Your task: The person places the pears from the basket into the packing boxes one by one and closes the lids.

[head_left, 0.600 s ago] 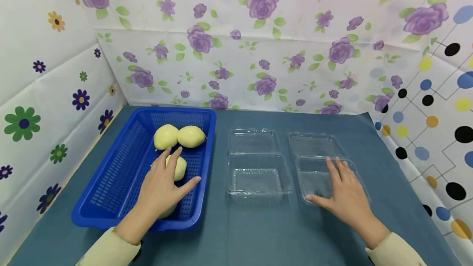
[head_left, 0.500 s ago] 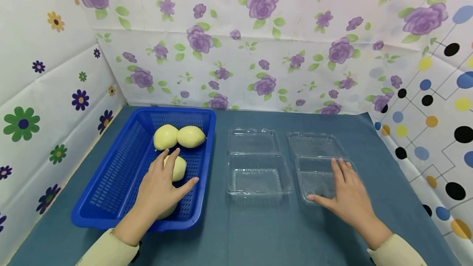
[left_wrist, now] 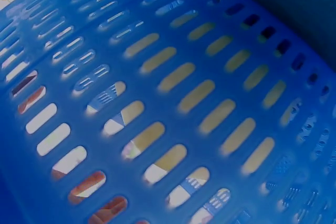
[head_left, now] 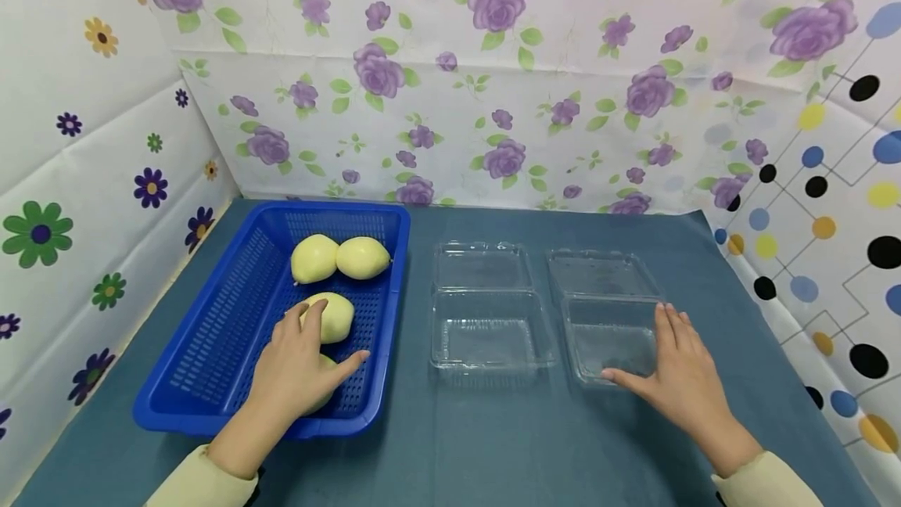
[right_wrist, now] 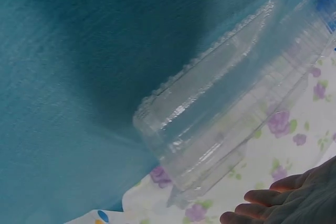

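Observation:
In the head view my left hand [head_left: 290, 374] hovers inside a blue plastic basket [head_left: 396, 303], fingers loosely spread and thumb out. Its fingertips overlap the edge of a pale yellow pear [head_left: 336, 319]. Another pear [head_left: 326, 397] lies partly hidden beneath the palm. My right hand [head_left: 681, 382] is held with straight fingers along the right side of an open clear plastic clamshell box [head_left: 605, 335]. The right wrist view shows that hand's fingers [right_wrist: 262, 198] apart from the box. Through the basket wall's slots [left_wrist: 173, 93], the left wrist view gives glimpses of fingers and yellow fruit.
Two more pears [head_left: 314, 259] sit side by side toward the basket's back. A second open clamshell box [head_left: 486, 335] stands between the basket and the right box. Blue-green cloth [head_left: 493, 444] covers the table, and a flowered sheet [head_left: 450, 131] hangs behind.
My right hand has shifted to the right, off the middle of the right box toward its side. My left hand has drawn slightly back and left, showing more of the pear by its fingertips.

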Available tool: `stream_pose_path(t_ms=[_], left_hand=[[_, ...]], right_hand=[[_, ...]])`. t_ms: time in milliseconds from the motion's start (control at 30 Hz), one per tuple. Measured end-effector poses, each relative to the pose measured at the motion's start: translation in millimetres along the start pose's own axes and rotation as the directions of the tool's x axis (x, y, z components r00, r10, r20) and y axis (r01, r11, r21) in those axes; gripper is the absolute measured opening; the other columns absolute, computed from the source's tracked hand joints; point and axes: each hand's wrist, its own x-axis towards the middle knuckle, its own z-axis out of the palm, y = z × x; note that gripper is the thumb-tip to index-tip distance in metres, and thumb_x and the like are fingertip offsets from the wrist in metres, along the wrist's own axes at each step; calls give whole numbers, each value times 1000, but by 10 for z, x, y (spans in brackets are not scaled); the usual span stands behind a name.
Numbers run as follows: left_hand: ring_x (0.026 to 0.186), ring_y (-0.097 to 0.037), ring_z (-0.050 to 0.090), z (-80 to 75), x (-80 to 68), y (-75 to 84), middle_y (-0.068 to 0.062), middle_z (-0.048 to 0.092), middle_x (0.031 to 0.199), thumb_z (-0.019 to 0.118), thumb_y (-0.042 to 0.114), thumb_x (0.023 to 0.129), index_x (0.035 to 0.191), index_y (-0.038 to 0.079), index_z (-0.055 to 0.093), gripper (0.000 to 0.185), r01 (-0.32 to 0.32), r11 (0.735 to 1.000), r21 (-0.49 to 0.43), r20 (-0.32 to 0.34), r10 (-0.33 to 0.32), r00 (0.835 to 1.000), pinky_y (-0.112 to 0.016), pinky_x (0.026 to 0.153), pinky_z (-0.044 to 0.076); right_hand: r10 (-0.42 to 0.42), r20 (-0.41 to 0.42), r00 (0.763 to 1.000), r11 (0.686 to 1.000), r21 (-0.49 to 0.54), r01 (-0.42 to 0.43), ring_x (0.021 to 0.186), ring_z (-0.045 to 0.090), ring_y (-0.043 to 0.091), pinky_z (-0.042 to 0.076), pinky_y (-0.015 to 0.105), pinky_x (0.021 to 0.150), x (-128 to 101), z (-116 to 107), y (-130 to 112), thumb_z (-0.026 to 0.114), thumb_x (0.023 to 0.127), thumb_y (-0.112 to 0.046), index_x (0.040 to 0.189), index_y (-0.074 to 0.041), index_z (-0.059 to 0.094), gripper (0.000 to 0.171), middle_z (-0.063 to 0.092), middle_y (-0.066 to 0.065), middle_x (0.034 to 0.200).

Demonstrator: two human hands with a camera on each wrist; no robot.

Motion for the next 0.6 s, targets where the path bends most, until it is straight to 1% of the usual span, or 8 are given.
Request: stream_pose_path(t_ms=[200, 433, 533, 600], left_hand=[[104, -49, 50, -21, -19, -34, -36, 42, 126, 71, 57, 75, 134, -5, 39, 92, 26, 999, 42, 55, -28, 998, -60, 72, 48], [99, -49, 51, -30, -30, -61, -37, 43, 121, 71, 60, 73, 132, -7, 39, 95, 59, 996, 60, 120, -66, 991, -57, 67, 48], [95, -47, 52, -38, -25, -70, -35, 44, 117, 72, 61, 72, 131, -8, 39, 96, 76, 995, 68, 148, -86, 985, -55, 65, 48], [95, -47, 51, -44, -23, -77, -35, 44, 115, 72, 62, 72, 130, -9, 39, 97, 92, 993, 73, 180, -104, 978, -54, 64, 48]], right_hand=[[45, 20, 999, 999, 24, -46, 133, 21, 56, 24, 68, 101, -27, 15, 77, 71, 69, -66, 147, 12, 13, 125, 22, 39, 146], [89, 24, 996, 996, 16, -89, 134, 20, 55, 24, 69, 100, -67, 46, 172, 71, 68, -67, 145, 15, 14, 126, 21, 40, 146], [98, 15, 995, 995, 19, -99, 134, 19, 55, 24, 69, 100, -81, 60, 214, 72, 68, -67, 145, 16, 15, 126, 21, 40, 145], [103, 12, 995, 994, 26, -103, 134, 19, 56, 23, 69, 100, -90, 67, 240, 72, 68, -66, 144, 16, 16, 125, 21, 41, 145]])
